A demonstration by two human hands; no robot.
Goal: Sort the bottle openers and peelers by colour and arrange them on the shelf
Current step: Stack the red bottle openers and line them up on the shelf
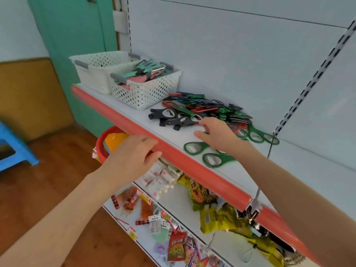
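Peelers (pixel 142 72) fill a white basket (pixel 146 93) at far left. Left hand (pixel 131 157) grips the red shelf edge (pixel 185 164). Bottle openers (pixel 212 110) lie piled mid-shelf. Right hand (pixel 217 135) hovers over them, fingers loosely spread, above two green openers (pixel 226 158).

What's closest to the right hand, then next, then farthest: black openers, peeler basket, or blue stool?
1. Black openers, just left of the right hand.
2. Peeler basket, back left on the shelf.
3. Blue stool, far left on the floor.
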